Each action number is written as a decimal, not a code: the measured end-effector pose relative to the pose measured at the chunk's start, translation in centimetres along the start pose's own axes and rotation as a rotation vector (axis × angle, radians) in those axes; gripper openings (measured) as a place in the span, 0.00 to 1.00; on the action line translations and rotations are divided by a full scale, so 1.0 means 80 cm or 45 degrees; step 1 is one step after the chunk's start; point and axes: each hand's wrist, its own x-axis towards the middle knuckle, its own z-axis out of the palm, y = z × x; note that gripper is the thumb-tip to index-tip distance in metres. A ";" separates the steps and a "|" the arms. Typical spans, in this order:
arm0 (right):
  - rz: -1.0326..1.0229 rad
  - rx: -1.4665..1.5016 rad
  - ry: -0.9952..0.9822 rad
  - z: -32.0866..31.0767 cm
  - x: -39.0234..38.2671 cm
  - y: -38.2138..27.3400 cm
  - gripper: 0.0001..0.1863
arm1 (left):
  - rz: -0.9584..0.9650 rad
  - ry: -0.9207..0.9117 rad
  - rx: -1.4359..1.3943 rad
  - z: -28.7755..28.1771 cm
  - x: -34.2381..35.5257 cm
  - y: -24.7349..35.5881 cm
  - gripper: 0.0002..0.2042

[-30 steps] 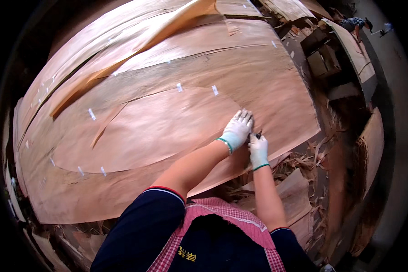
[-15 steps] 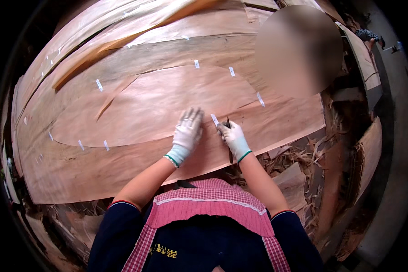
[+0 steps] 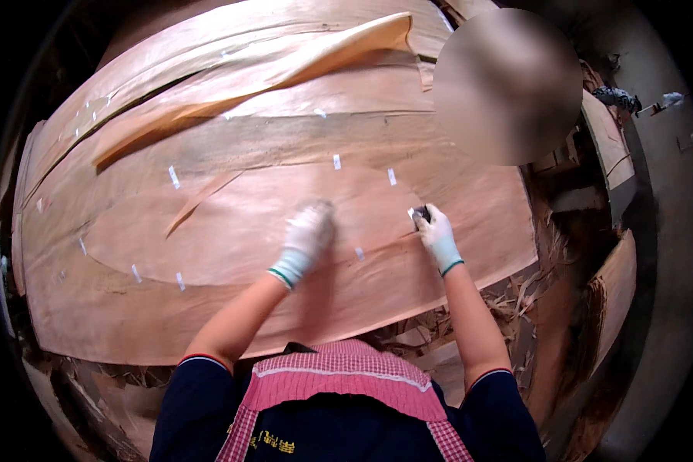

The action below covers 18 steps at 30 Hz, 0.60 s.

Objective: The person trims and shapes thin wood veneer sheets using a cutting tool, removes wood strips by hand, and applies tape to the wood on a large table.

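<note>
A large pinkish-brown wood veneer sheet lies before me, with a long oval veneer patch set in it. Short white tape strips are spaced along the patch's outline. At the patch's right end, my right hand, in a white glove, is closed around a dark, slim tool, likely a knife. Its fingertips are beside a tape strip on the veneer. Over the patch's middle is my gloved left hand, its fingers smeared by motion. A tape strip lies between both hands.
A narrow veneer sliver rests on the patch. Beyond it, a long curled veneer strip rises from the stack. Veneer scraps litter the near right side. A blurred round area hides the far right.
My right hand has moved right and farther away, from the near tape strip to the one at the patch's right end. My left hand has lost its flat, spread pose; the view has shifted slightly.
</note>
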 end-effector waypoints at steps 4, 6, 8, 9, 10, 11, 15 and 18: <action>-0.046 0.220 0.062 0.015 0.134 -0.001 0.14 | -0.053 0.528 0.092 -0.015 0.040 -0.082 0.19; 0.070 0.198 0.117 0.036 0.213 -0.008 0.13 | -0.064 0.527 0.090 -0.010 0.046 -0.101 0.19; 0.150 0.325 0.094 0.054 0.282 -0.019 0.15 | -0.102 0.504 0.071 -0.003 0.047 -0.105 0.19; 0.293 0.406 0.125 0.064 0.312 -0.027 0.16 | -0.138 0.471 0.053 -0.001 0.046 -0.104 0.19; 0.262 0.440 0.056 0.074 0.337 -0.038 0.16 | -0.158 0.454 0.035 -0.001 0.047 -0.102 0.20; 0.333 0.461 0.058 0.079 0.356 -0.049 0.17 | -0.164 0.459 0.037 -0.003 0.047 -0.100 0.20; 0.490 -0.084 -0.307 0.038 0.370 -0.069 0.19 | -0.196 0.390 0.078 -0.014 0.052 -0.097 0.21; 0.397 -0.417 -0.487 0.003 0.354 -0.057 0.17 | -0.218 0.400 0.040 -0.015 0.055 -0.100 0.21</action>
